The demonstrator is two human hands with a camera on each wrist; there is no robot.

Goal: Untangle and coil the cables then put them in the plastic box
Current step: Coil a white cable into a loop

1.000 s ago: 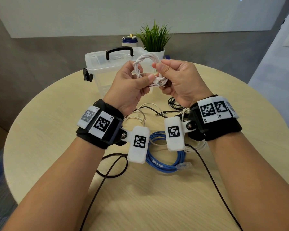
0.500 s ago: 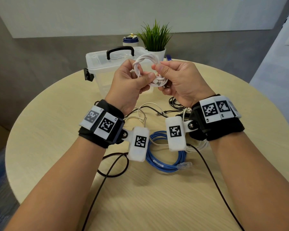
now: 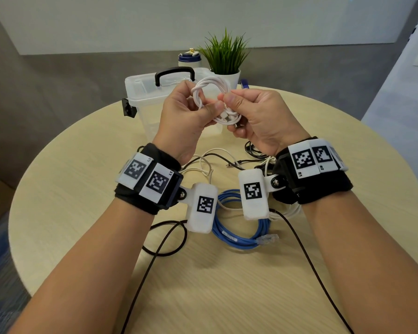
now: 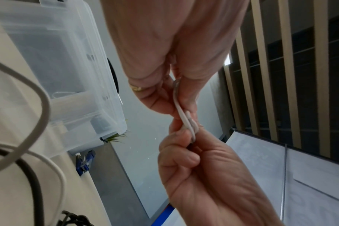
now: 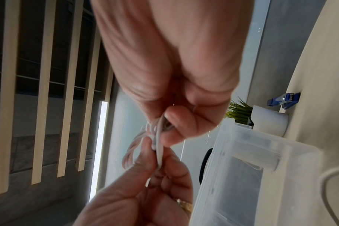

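Note:
A coiled white cable is held in the air above the table, in front of the clear plastic box. My left hand grips the coil's left side and my right hand pinches its lower right side, near the plug ends. In the left wrist view the white cable runs between both hands' fingertips; the right wrist view shows the white cable the same way. The box lid with its black handle is closed.
On the round wooden table lie a coiled blue network cable, loose white cables and black cables. A potted plant, a bottle and a blue object stand behind the box.
Both hands stay together on the white coil; the fingers have shifted slightly around its lower part. The cables on the table have not moved.

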